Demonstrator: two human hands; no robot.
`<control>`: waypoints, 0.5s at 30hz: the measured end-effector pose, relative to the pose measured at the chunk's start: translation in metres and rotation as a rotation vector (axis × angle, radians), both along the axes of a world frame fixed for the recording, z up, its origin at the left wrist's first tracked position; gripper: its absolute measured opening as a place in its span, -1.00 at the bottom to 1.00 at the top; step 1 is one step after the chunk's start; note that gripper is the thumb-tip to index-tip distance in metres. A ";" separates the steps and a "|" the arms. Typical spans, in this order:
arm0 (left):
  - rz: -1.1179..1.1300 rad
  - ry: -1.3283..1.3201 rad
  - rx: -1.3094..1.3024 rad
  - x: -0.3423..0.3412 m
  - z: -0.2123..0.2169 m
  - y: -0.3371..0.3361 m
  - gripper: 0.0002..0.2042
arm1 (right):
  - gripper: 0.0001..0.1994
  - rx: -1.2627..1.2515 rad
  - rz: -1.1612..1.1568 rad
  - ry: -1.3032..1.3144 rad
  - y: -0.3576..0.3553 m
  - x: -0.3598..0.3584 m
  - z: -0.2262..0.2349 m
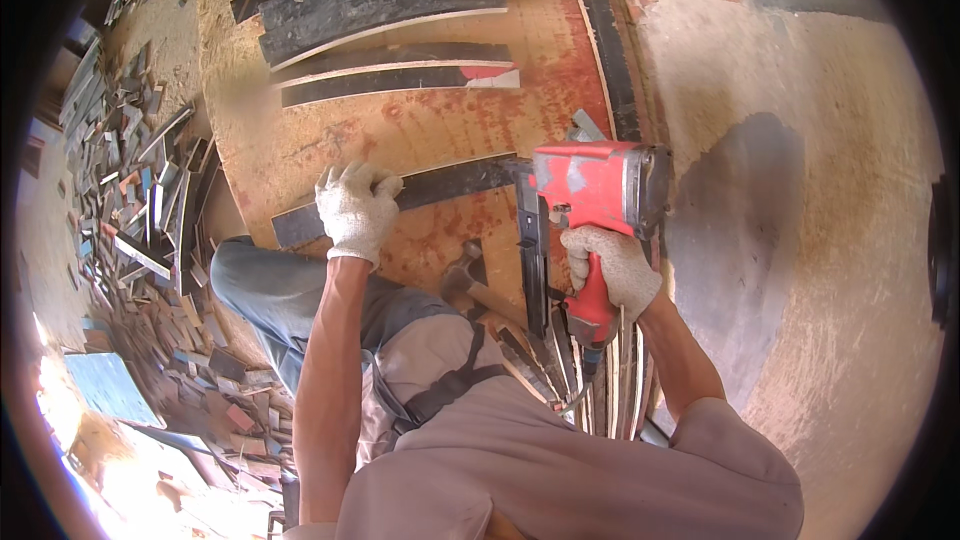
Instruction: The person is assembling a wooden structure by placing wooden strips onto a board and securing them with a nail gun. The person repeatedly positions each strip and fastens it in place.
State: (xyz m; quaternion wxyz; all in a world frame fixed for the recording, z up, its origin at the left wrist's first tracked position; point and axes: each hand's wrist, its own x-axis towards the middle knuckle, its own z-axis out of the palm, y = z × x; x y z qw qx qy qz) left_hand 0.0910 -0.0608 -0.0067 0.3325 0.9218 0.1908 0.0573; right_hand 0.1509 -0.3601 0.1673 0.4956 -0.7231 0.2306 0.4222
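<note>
My left hand (355,208), in a white knit glove, is closed over a black-faced wooden strip (455,182) that lies across the stained wooden board (400,130). The fingertips are partly hidden. In my gloved right hand (622,268) is a red nail gun (588,178), gripped by its handle. Its black magazine and nose are at the strip's right end; whether they touch it I cannot tell. A hose leads from the bottom of the handle. Near my lap, a hammer (465,270) lies with its handle pointing down and right.
Several black strips (390,0) are stacked at the board's far end, with two thinner ones (390,80) nearer. A long strip (610,50) runs along the right edge beside the wall (820,190). Upright strips (625,380) stand below the gun. Wood offcuts (150,210) litter the left floor.
</note>
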 end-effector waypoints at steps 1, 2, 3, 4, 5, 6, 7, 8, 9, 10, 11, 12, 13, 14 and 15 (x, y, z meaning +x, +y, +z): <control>0.004 -0.011 0.000 0.000 0.000 0.000 -0.89 | -0.82 0.002 -0.019 -0.001 0.003 0.000 0.001; 0.009 -0.023 0.000 0.000 0.000 0.000 -0.89 | -0.81 0.005 -0.037 -0.001 0.008 0.001 0.005; 0.014 -0.035 0.001 -0.001 0.000 0.000 -0.89 | -0.81 0.008 -0.055 -0.002 0.011 0.001 0.006; 0.013 -0.029 0.000 -0.002 -0.001 0.001 -0.90 | -0.80 0.011 -0.052 -0.005 0.010 0.000 0.006; 0.012 -0.024 0.001 -0.002 -0.002 0.001 -0.90 | -0.80 0.016 -0.049 -0.009 0.010 -0.001 0.005; 0.012 -0.020 0.002 -0.002 -0.003 0.001 -0.90 | -0.80 0.020 -0.045 -0.014 0.009 -0.001 0.004; 0.013 -0.022 -0.004 -0.001 -0.004 0.002 -0.90 | -0.81 0.012 -0.040 -0.015 0.010 0.000 0.004; 0.013 -0.023 -0.014 0.000 -0.003 0.001 -0.90 | -0.81 0.001 -0.036 -0.015 0.011 0.000 0.005; 0.012 -0.024 -0.023 0.000 -0.003 0.001 -0.90 | -0.82 -0.010 -0.032 -0.015 0.011 0.000 0.006; 0.009 -0.007 -0.022 -0.002 -0.002 0.001 -0.90 | -0.84 -0.013 -0.040 -0.004 0.011 -0.001 0.005; 0.006 0.005 -0.020 -0.002 -0.001 0.001 -0.90 | -0.85 -0.014 -0.047 0.004 0.009 -0.001 0.003; 0.003 0.018 -0.019 -0.002 0.000 0.000 -0.89 | -0.87 -0.016 -0.055 0.012 0.008 0.000 0.002; 0.002 0.004 -0.019 -0.001 0.000 0.000 -0.89 | -0.86 -0.023 -0.063 0.007 0.009 0.002 0.005; 0.005 -0.008 -0.015 -0.001 0.000 0.001 -0.89 | -0.85 -0.025 -0.068 0.004 0.012 0.005 0.008; 0.008 -0.021 -0.010 -0.001 0.000 0.002 -0.89 | -0.85 -0.027 -0.072 0.001 0.016 0.007 0.012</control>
